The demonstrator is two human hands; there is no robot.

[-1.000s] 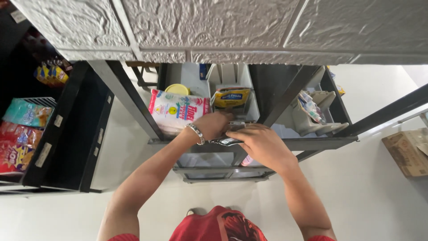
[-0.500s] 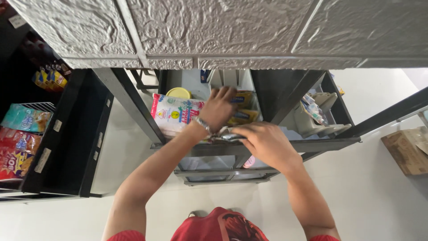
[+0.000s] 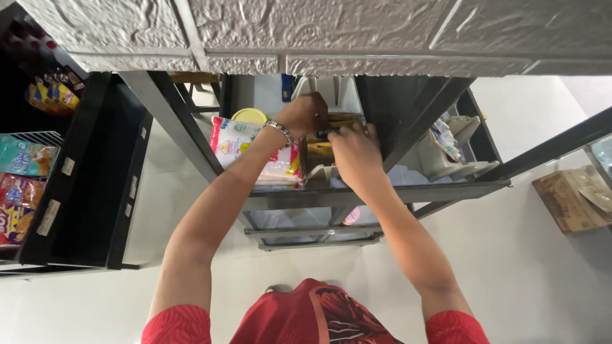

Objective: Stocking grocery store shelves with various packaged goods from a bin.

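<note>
Both hands have moved deeper into the shelf: the left hand [image 3: 306, 114] and right hand [image 3: 352, 148] now grip yellow packets [image 3: 319, 150] in a grey bin [image 3: 319, 173], tight beside a white-pink bag [image 3: 233, 143].

Both hands reach into the dark metal shelf [image 3: 382, 191]: the left hand [image 3: 305, 114] and right hand [image 3: 354, 150] grip yellow packets [image 3: 322, 150] in a pale tray. A white-and-pink bag [image 3: 239, 143] lies just beside them.
</note>
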